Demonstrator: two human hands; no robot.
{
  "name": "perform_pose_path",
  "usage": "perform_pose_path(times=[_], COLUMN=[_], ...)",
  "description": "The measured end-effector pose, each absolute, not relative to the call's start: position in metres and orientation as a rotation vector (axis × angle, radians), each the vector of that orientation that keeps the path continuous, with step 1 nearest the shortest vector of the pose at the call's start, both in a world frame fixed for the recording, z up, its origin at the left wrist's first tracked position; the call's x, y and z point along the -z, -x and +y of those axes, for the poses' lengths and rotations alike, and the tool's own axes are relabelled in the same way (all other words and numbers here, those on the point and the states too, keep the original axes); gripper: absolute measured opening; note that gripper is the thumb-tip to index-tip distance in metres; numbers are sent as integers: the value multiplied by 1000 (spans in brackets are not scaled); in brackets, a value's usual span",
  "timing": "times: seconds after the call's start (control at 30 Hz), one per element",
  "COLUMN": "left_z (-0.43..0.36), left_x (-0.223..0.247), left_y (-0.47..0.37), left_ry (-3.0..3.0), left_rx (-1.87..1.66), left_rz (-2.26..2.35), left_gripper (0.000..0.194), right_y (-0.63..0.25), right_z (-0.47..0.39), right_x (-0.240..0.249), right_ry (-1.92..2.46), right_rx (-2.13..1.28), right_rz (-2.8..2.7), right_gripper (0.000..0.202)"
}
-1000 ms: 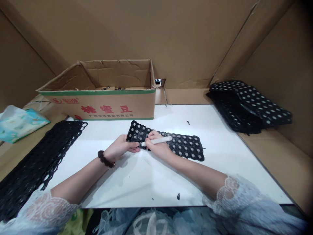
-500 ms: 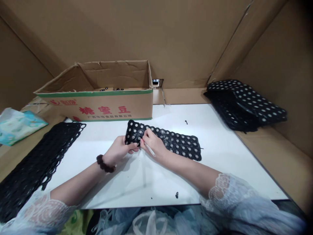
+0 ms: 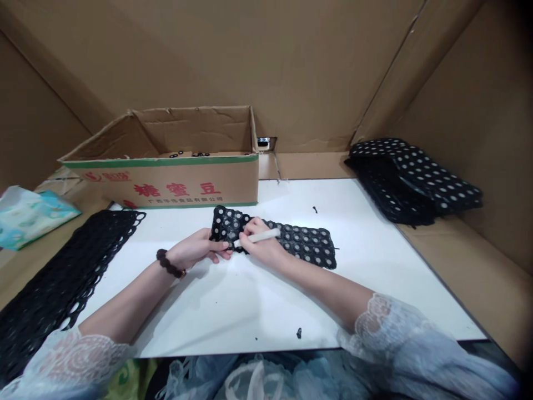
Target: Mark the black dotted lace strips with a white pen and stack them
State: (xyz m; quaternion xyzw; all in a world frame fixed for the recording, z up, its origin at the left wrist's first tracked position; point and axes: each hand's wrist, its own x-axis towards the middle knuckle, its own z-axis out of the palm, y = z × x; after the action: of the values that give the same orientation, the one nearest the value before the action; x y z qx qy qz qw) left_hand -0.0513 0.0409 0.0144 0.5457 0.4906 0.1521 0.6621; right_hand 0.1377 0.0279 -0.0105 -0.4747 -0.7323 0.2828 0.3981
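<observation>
A black rubbery sheet with rows of pale round spots lies across the white table. My left hand pinches its near left edge, thumb on top and fingers below. In my right hand is a slim white pen-like tool, gripped like a pen. Its tip meets the sheet close to my left thumb. My right fingers cover part of the sheet's middle.
Behind the sheet stands an open cardboard box with small black rings inside. A black holed sheet lies at left, near a tissue pack. Spotted black sheets are piled at right. Black scraps dot the white tabletop.
The white tool has swung from pointing back toward me to lying slanted rightward across my right hand, its tip now on the sheet. My left hand keeps its grip.
</observation>
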Motion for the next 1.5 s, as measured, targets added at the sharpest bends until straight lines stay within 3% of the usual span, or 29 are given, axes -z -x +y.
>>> perform_pose_path(times=[0.1,0.23,0.47,0.63,0.73,0.93,1.2,1.5], left_z=[41,41,42,41,35,26,29,24], left_x=[-12,-11,-14,-15,-16,-22,-17,-12], left_y=[51,51,55,54,45,28,32,24], left_ry=[-1222,-1218,-1238,-1430,-1569,-1563,-1121,-1325], left_rx=[-386,-426,-469,-385,-348,-381,-432,-345], left_rz=[1139,1098,981,869,980,1361,1069,1122], left_gripper=[23,21,31,34,30,45,47,38], right_y=[-150,-159,-159,-162,-161,-160,-160,-156], right_z=[36,38,27,28,31,34,34,31], right_x=[10,8,3,3,5,9,5,11], right_ry=[1216,1187,1213,1137,1133,1092,1134,1189], right_rx=[-1031,-1290,-1254,-1323,-1350,-1420,-1404,-1298], right_rz=[-1609,-1486,-1609,-1548,-1435,-1324,-1299,-1361], right_gripper=[8,17,25,19,10,15,16,13])
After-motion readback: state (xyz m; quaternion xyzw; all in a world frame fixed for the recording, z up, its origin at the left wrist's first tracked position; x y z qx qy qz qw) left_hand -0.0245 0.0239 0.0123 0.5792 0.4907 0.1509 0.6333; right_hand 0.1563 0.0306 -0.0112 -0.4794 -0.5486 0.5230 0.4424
